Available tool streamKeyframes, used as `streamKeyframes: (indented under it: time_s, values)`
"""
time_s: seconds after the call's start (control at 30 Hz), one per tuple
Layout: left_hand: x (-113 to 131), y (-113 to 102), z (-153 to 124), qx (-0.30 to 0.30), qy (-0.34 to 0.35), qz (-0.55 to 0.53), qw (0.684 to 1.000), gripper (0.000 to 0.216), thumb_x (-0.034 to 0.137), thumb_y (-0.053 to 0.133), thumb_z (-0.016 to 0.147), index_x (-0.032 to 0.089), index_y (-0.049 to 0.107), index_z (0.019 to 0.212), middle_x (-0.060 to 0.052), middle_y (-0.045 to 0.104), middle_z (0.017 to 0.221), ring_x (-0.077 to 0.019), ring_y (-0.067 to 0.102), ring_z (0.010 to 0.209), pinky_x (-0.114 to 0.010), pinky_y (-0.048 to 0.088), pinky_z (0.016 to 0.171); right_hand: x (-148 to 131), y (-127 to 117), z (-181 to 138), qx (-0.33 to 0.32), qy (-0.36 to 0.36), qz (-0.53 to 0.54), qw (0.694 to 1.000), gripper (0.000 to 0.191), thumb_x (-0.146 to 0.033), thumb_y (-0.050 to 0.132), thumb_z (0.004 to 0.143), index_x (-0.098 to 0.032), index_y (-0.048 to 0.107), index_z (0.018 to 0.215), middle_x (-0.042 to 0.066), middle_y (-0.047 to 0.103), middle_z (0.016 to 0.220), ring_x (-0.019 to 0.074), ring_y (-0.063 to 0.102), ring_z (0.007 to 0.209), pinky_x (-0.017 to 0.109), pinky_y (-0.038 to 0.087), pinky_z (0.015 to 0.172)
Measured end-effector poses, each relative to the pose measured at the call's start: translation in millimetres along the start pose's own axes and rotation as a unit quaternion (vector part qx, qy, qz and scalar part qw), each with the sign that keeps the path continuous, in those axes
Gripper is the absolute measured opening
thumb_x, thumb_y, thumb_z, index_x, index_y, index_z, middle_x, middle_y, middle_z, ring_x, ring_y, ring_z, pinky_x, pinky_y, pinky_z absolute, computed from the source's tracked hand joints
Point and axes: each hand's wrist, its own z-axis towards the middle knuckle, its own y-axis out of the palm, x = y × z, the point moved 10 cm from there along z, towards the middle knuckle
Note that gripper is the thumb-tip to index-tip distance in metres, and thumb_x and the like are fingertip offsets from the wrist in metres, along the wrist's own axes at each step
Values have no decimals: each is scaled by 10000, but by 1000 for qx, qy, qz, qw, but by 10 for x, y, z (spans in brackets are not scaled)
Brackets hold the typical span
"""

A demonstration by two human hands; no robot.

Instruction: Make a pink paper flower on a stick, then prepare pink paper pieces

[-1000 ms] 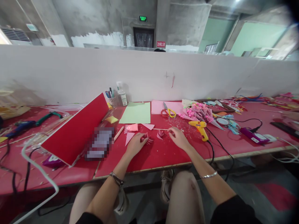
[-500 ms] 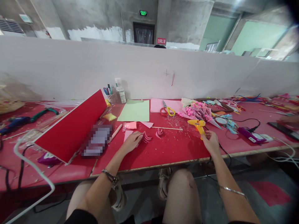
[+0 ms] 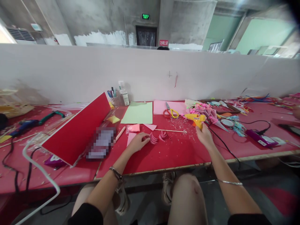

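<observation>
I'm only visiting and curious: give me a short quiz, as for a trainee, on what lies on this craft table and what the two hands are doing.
1. True or false: the right hand grips the yellow glue gun.
2. What lies on the pink paper sheet near the wall? A) scissors B) a hammer C) a plate
3. Fill in the colour: the curled paper pieces at the tips of the left hand, just in front of the wooden stick, are ___.

Key: 1 true; 2 A; 3 pink.
</observation>
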Motion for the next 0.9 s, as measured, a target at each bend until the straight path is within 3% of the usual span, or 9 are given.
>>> streamKeyframes:
  time_s: [0.1, 0.2, 0.3, 0.4, 0.57, 0.7, 0.8, 0.9]
  values:
    - [68, 6, 46, -5, 9, -6, 1000, 346, 399, 352, 819, 160, 577, 929, -51, 606, 885, -148, 541, 792, -239, 403, 704, -283, -11, 45, 14, -16, 27, 999, 385, -455, 404, 736, -145, 493, 946, 91, 592, 781, 234, 550, 708, 288, 375, 574]
    - [100, 45, 68, -16, 15, -5, 1000, 340, 467, 493, 723, 156, 592, 820, -30, 595, 772, -149, 529, 694, -240, 399, 638, -573, -27, 85, 28, -38, 87, 995, 418, -517, 475, 676, -153, 505, 881, 48, 576, 709, 207, 533, 646, 278, 373, 559]
    - [36, 78, 105, -23, -1, -48, 999, 328, 453, 607, 621, 147, 590, 737, -17, 582, 716, -144, 523, 651, -240, 402, 617, -836, -25, 138, 40, -62, 135, 988, 405, -515, 510, 649, -156, 508, 835, 18, 550, 656, 179, 507, 593, 268, 365, 541]
    - [-50, 47, 192, -13, -7, -85, 996, 283, 405, 600, 646, 149, 591, 768, -25, 599, 774, -145, 544, 697, -241, 419, 653, -1058, 37, 224, 41, -80, 173, 981, 363, -490, 532, 644, -158, 511, 791, 2, 530, 615, 162, 494, 563, 258, 364, 526]
    - [-242, -132, 379, 42, -16, -122, 991, 304, 338, 420, 794, 140, 510, 1006, -67, 596, 952, -148, 569, 801, -268, 437, 720, -1300, 324, 312, 27, -92, 250, 963, 352, -466, 545, 644, -154, 532, 806, -13, 518, 593, 134, 475, 517, 239, 371, 485]
    - [-359, -174, 438, 51, -21, -158, 986, 342, 258, 360, 820, 128, 432, 1128, -53, 627, 870, -138, 584, 778, -278, 452, 718, -1334, 713, 225, -32, -65, 248, 966, 375, -473, 572, 600, -152, 551, 793, -31, 504, 535, 127, 473, 474, 235, 372, 449]
    - [-439, -131, 443, 43, -42, -228, 972, 353, 209, 407, 787, 126, 460, 1125, -34, 629, 790, -128, 575, 701, -281, 454, 706, -1412, 888, 105, -74, -89, 223, 968, 385, -465, 604, 564, -156, 561, 788, -26, 520, 533, 132, 484, 468, 238, 375, 441]
    - [-571, -58, 449, 42, -90, -319, 943, 304, 227, 457, 759, 123, 527, 1036, -40, 627, 811, -127, 572, 676, -281, 465, 679, -1491, 896, 16, -71, -120, 187, 972, 387, -477, 611, 558, -160, 555, 772, -18, 525, 519, 135, 477, 451, 241, 366, 431]
